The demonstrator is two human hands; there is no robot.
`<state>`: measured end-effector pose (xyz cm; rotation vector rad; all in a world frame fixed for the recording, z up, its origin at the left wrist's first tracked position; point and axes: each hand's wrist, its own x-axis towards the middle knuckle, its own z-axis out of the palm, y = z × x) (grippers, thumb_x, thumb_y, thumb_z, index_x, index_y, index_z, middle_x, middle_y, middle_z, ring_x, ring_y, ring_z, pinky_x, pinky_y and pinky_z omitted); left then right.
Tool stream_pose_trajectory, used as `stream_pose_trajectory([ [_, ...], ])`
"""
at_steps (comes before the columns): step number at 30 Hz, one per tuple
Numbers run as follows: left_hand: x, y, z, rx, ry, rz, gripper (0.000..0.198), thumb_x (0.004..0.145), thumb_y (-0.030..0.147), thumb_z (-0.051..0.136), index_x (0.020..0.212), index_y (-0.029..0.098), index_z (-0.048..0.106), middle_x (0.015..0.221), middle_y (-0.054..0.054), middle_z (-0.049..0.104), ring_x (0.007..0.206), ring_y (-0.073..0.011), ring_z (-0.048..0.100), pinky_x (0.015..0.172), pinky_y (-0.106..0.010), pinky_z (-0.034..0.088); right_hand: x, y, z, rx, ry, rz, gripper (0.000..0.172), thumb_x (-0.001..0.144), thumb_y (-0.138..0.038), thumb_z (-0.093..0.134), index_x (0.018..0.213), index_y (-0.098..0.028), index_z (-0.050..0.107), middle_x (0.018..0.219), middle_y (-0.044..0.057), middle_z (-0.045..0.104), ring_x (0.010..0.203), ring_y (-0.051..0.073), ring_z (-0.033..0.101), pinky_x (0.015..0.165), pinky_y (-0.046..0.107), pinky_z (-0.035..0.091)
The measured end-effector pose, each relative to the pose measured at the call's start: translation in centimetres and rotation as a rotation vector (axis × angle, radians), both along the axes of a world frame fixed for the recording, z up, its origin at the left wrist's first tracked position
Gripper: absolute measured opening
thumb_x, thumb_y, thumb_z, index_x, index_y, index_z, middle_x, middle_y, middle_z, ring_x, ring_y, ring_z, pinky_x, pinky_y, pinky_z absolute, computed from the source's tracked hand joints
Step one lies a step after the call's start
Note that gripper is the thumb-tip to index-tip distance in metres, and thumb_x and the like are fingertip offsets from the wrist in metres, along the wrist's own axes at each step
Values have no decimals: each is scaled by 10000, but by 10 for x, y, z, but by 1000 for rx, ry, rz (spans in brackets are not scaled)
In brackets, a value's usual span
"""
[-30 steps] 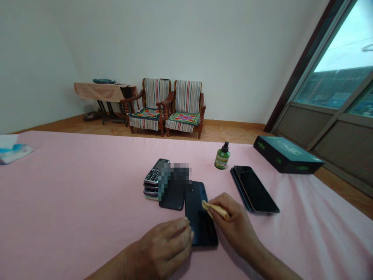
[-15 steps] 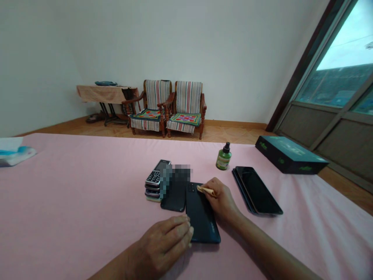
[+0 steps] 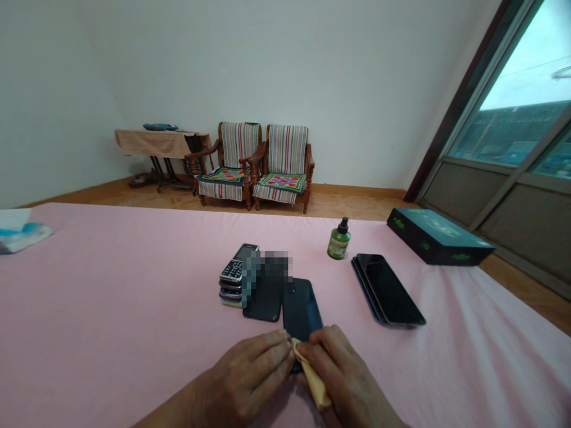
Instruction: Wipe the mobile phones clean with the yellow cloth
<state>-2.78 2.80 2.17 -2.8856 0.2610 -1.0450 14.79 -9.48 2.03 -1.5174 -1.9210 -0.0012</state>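
A dark smartphone (image 3: 301,308) lies flat on the pink table cover (image 3: 111,309), its near end hidden under my hands. My left hand (image 3: 243,380) rests with curled fingers against the phone's near left corner. My right hand (image 3: 345,377) is closed on a small yellow cloth (image 3: 312,380) and presses it onto the phone's near end. The two hands almost touch.
A stack of keypad phones (image 3: 235,279) and another dark phone (image 3: 263,297) lie just beyond. A green spray bottle (image 3: 339,239), two stacked dark phones (image 3: 388,289) and a dark box (image 3: 439,236) sit to the right. A tissue pack (image 3: 20,232) lies far left.
My right hand has drawn the yellow cloth from the phone's far end back to its near end, beside my left hand. The left hand has stayed put.
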Motion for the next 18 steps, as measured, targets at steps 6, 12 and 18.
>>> stream_pose_trajectory([
  [6,-1,1,-3,-5,-37,21,269,1004,103,408,1141,32,627,1037,-168,724,1109,-256,634,936,-362,579,-6,5,11,130,-333,-65,219,797,16,525,927,-132,620,749,57,629,628,209,562,521,300,458],
  [12,0,0,0,-22,-51,28,252,999,101,424,1117,23,632,1016,-167,728,1069,-252,654,933,-359,577,-11,7,18,227,-392,-99,238,785,23,433,780,-157,588,673,53,606,558,206,528,477,316,385],
  [18,2,1,1,-32,-56,21,278,1014,104,391,1150,44,625,1026,-164,729,1079,-241,651,923,-350,577,-11,5,20,226,-409,-93,265,818,28,392,810,-143,595,680,66,607,560,209,544,473,308,419],
])
